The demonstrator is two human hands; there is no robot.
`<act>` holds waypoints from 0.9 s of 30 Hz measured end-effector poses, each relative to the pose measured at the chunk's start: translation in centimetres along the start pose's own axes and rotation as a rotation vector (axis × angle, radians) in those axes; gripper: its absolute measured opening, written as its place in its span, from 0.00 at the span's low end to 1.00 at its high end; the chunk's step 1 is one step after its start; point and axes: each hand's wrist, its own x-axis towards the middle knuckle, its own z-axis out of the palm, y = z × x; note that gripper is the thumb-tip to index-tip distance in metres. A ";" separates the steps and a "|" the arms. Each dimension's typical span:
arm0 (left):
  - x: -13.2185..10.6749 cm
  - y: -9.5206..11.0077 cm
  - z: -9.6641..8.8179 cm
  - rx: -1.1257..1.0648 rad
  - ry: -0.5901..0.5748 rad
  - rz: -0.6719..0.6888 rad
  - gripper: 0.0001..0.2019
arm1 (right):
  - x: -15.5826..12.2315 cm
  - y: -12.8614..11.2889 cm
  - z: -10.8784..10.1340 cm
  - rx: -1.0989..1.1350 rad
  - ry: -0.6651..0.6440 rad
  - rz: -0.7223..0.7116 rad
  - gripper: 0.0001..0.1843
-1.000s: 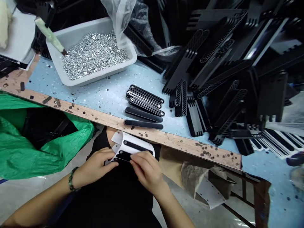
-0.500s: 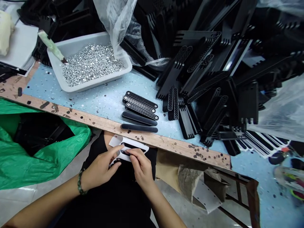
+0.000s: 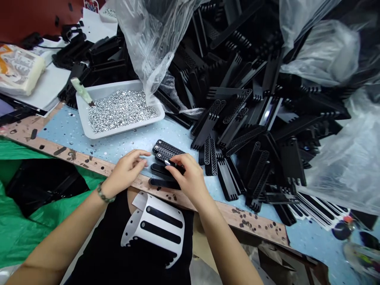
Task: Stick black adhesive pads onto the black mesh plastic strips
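Note:
A short row of black bars, some with a mesh-patterned face (image 3: 170,148) and some plain (image 3: 162,183), lies near the bench's front edge. My right hand (image 3: 190,174) reaches over that row, its thumb and fingers closed around one narrow black bar, which they partly cover. To the left of the row is my left hand (image 3: 129,168), fingers loosely bent and thumb apart, with nothing visible in it. On my lap rests a white backing sheet (image 3: 175,213) carrying black adhesive strips (image 3: 162,232); no hand touches it.
A white tray (image 3: 121,132) of small silver metal pieces stands at the back left, a brush (image 3: 81,91) leaning in it. Black slotted parts (image 3: 228,182) are heaped at the right under clear plastic (image 3: 341,174). A green bag (image 3: 59,206) hangs below left.
Both hands have left the backing sheet on my lap and moved up to the bench. The right hand now grips a bar in the row. My view has tilted upward.

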 end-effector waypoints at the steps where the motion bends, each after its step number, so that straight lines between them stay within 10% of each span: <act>1: 1.2 -0.2 0.4 -0.043 -0.030 -0.022 0.14 | 0.7 0.0 0.6 -0.046 -0.026 -0.014 0.03; 18: 5.2 -1.3 2.1 -0.167 -0.134 -0.001 0.13 | 3.0 -0.3 2.5 -0.369 -0.157 -0.098 0.02; 27: 4.8 -0.4 2.6 -0.232 -0.126 -0.161 0.08 | 0.3 0.6 -1.6 -0.306 -0.106 0.167 0.08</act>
